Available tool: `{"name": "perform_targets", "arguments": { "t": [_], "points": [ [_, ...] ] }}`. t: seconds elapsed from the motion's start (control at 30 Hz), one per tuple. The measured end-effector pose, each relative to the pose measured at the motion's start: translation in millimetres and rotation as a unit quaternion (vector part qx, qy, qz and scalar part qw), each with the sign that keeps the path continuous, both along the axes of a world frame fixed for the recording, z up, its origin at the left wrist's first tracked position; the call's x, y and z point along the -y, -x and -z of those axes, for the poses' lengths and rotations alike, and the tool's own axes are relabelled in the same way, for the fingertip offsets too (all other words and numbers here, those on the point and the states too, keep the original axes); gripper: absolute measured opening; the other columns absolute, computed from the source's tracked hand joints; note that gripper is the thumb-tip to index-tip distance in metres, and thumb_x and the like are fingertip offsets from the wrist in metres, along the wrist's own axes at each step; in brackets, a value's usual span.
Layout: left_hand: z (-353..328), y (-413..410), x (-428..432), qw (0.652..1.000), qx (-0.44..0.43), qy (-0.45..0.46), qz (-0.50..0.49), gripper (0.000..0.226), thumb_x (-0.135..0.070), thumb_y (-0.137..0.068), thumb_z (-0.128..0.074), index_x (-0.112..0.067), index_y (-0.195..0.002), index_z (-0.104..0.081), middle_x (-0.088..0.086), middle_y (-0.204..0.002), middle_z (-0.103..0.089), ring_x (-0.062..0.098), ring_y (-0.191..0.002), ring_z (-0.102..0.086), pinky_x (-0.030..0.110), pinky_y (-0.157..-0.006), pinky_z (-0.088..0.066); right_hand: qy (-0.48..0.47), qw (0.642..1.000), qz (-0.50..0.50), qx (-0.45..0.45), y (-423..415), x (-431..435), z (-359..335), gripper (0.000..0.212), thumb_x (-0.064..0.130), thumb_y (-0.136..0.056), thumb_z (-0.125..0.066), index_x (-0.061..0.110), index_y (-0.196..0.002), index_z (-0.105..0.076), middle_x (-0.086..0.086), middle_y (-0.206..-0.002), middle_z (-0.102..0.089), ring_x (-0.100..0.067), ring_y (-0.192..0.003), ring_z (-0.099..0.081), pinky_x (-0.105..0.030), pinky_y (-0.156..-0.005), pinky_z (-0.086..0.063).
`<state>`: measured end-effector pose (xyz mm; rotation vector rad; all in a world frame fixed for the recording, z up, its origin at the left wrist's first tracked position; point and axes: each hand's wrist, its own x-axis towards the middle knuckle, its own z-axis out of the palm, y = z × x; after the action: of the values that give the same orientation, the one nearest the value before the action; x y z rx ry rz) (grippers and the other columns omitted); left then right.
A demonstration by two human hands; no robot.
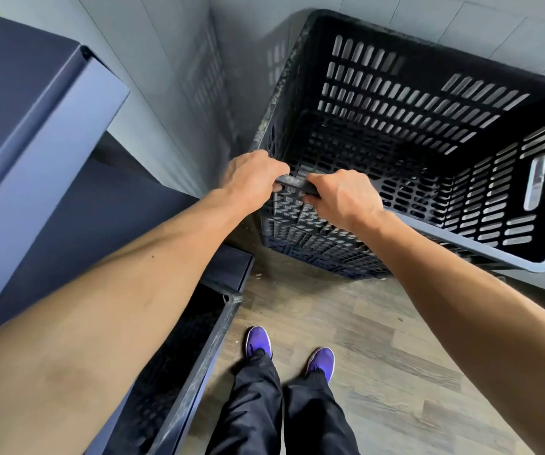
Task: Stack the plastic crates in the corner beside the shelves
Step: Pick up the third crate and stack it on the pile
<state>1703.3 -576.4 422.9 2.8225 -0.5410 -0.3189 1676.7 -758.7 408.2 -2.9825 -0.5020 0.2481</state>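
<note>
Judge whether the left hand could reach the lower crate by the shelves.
Probably, once freed: the left hand grips the corner crate, yet the lower crate lies right below that arm, nothing between.

Even light, fisheye edges (slight blur).

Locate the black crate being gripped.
In the head view, the black crate sits upper right, in the wall corner right of the shelves, with the left hand and right hand gripping its near rim.

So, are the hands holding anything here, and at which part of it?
Yes. The left hand and the right hand both grip the black plastic crate at its near rim, side by side, with fingers curled round the edge.
</note>
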Motion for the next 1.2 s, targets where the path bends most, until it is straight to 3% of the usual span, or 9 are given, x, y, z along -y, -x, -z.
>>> {"name": "perform_targets", "arguments": {
  "t": [0.2, 0.3, 0.4, 0.53, 0.63, 0.73, 0.93, 1.07, 1.2],
  "points": [
    [6.5, -0.9, 2.4, 1.0, 0.019, 0.008, -0.002, 0.017, -0.005, -0.091, -0.056, -0.019, -0.092, -0.065, 0.005, -0.086, -0.05, 0.03, -0.08, -0.053, 0.033, -0.067, -0.039, -0.011, 1.0, 0.005, -0.001, -0.8, 3.8, 2.8, 0.024, 0.041, -0.095, -0.053, 0.021, -0.107, -0.059, -0.009, -0.085, -0.071, -0.035, -0.08, -0.066, -0.039, -0.065, -0.053],
    [12.0, -1.7, 7.7, 1.0, 0.024, 0.001, 0.008, 0.022, 0.0, -0.089, -0.055, -0.017, -0.1, -0.063, 0.002, -0.088, -0.048, 0.025, -0.083, -0.047, 0.033, -0.07, -0.034, -0.013, 1.0, 0.004, -0.006, -3.8, 5.7, 4.7, 0.024, 0.042, -0.094, -0.054, 0.021, -0.105, -0.06, -0.009, -0.084, -0.071, -0.035, -0.079, -0.066, -0.039, -0.065, -0.053],
    [11.4, -1.1, 11.7, 0.999, 0.034, 0.002, 0.016, 0.026, 0.005, -0.087, -0.055, -0.015, -0.102, -0.061, 0.0, -0.085, -0.048, 0.02, -0.084, -0.036, 0.035, -0.073, -0.032, -0.013, 1.0, 0.003, -0.01, -3.9, 6.2, 2.1, 0.024, 0.042, -0.094, -0.054, 0.021, -0.103, -0.06, -0.008, -0.084, -0.071, -0.035, -0.078, -0.066, -0.039, -0.066, -0.054],
    [17.8, -1.3, 8.5, 0.999, 0.021, 0.026, 0.012, 0.03, 0.011, -0.082, -0.056, -0.016, -0.093, -0.062, -0.001, -0.084, -0.048, 0.02, -0.082, -0.037, 0.039, -0.083, -0.041, -0.027, 0.999, 0.005, -0.03, -3.7, 6.4, -1.3, 0.023, 0.041, -0.095, -0.053, 0.022, -0.106, -0.062, -0.007, -0.086, -0.071, -0.034, -0.08, -0.066, -0.04, -0.069, -0.055],
    [27.0, 0.1, 6.1, 0.998, 0.052, 0.041, 0.014, 0.031, 0.016, -0.074, -0.058, -0.013, -0.086, -0.061, 0.002, -0.082, -0.052, 0.022, -0.08, -0.038, 0.037, -0.076, -0.037, -0.029, 0.999, 0.003, -0.037, -2.6, 7.8, 2.7, 0.024, 0.04, -0.095, -0.051, 0.022, -0.107, -0.062, -0.007, -0.085, -0.071, -0.035, -0.078, -0.065, -0.04, -0.068, -0.054],
    [26.0, -1.0, 7.0, 0.997, 0.062, 0.049, 0.007, 0.033, 0.018, -0.074, -0.056, -0.009, -0.092, -0.064, 0.007, -0.085, -0.053, 0.022, -0.078, -0.035, 0.035, -0.069, -0.035, -0.024, 0.999, 0.002, -0.037, -4.7, 8.2, 1.6, 0.025, 0.04, -0.095, -0.051, 0.02, -0.107, -0.062, -0.008, -0.084, -0.069, -0.035, -0.077, -0.063, -0.038, -0.066, -0.052],
    [24.4, -2.1, 8.7, 0.999, 0.041, 0.002, 0.01, 0.038, 0.001, -0.082, -0.06, -0.021, -0.113, -0.059, -0.001, -0.105, -0.056, 0.024, -0.107, -0.041, 0.045, -0.09, -0.036, -0.007, 1.0, 0.001, -0.02, -3.4, 0.3, -2.4, 0.026, 0.041, -0.096, -0.049, 0.017, -0.102, -0.058, -0.008, -0.081, -0.067, -0.035, -0.072, -0.063, -0.038, -0.062, -0.051],
    [20.0, 9.8, 14.9, 0.999, 0.024, -0.038, 0.007, 0.052, -0.02, -0.086, -0.066, -0.022, -0.132, -0.042, 0.005, -0.135, -0.041, 0.027, -0.129, -0.031, 0.054, -0.103, -0.028, 0.018, 0.999, 0.018, -0.022, -0.6, -4.0, 0.5, 0.025, 0.043, -0.096, -0.05, 0.018, -0.1, -0.05, -0.005, -0.085, -0.067, -0.035, -0.073, -0.063, -0.04, -0.059, -0.049],
    [23.2, 44.5, 24.2, 0.999, 0.006, -0.034, -0.013, 0.085, -0.025, -0.085, -0.065, -0.022, -0.152, -0.012, 0.005, -0.162, 0.002, 0.027, -0.148, 0.013, 0.061, -0.115, -0.002, 0.014, 0.997, 0.072, -0.014, 11.1, -8.8, 3.0, 0.029, 0.039, -0.096, -0.054, 0.017, -0.11, -0.041, -0.007, -0.091, -0.067, -0.035, -0.079, -0.065, -0.039, -0.056, -0.038]
  ]
}}
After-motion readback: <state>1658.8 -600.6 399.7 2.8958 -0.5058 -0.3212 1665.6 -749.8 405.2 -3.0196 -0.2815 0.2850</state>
